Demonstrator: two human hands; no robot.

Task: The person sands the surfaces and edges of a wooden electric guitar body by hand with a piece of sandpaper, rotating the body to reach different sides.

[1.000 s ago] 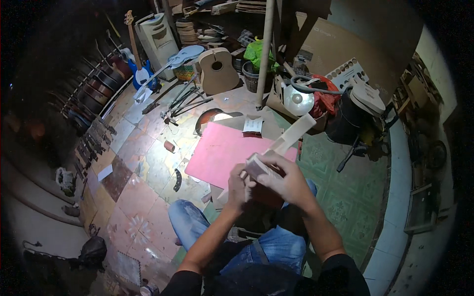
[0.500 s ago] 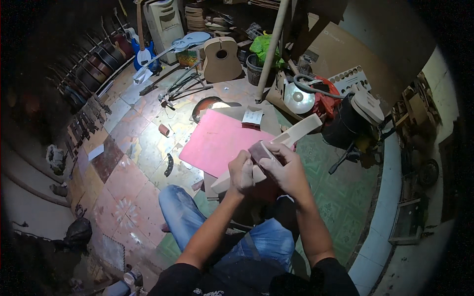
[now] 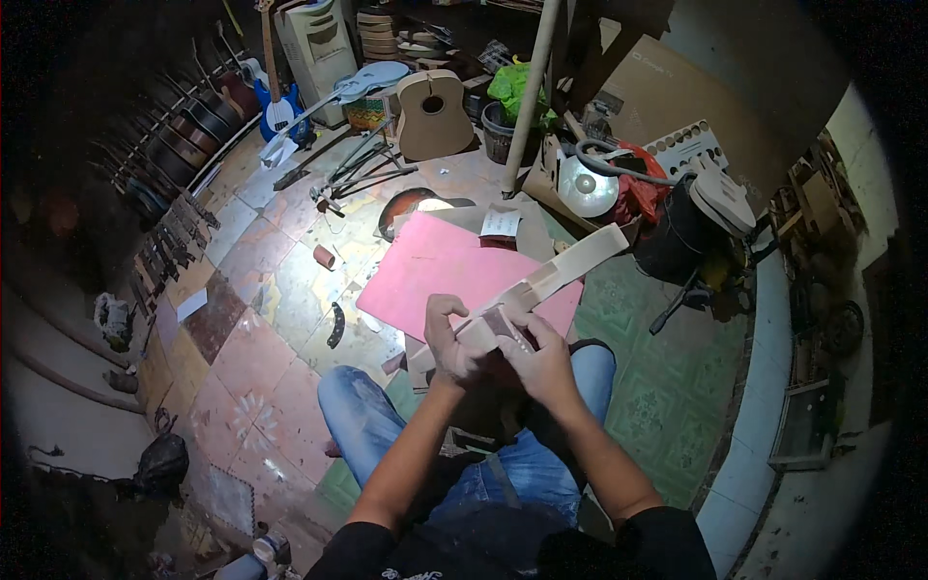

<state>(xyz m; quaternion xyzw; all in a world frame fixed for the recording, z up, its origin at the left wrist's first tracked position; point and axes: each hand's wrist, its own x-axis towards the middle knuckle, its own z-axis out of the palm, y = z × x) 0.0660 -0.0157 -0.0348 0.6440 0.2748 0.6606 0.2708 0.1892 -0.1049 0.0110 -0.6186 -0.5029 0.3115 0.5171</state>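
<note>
So the person's got both hands busy. The left hand (image 3: 450, 346) is curled around the near end of a long, pale, unpainted wooden neck-shaped piece (image 3: 583, 261), and the right hand (image 3: 543, 362) is closed on a small grey-brown rectangular block (image 3: 501, 324), thumb on the near side, right up against the wood. Can't really tell where every fingertip lands, since the hands cover part of it. The wood pokes out past the right hand, slanting away from the grip and off to the right.

Just beyond the grip and partly beneath it there's a flat pink sheet (image 3: 416, 280), with a small white paper note (image 3: 500, 224) near its far edge. Left of the grip, on the tiles, lie a black curved strip (image 3: 336, 326) and, a bit farther out, a reddish-brown cylinder (image 3: 324, 256). Way past the hands stands a tan, unfinished acoustic guitar body (image 3: 435, 135). Off to the right, well apart from the grip, there's a round white shiny dome (image 3: 590, 193) and a black bucket (image 3: 667, 246).
</note>
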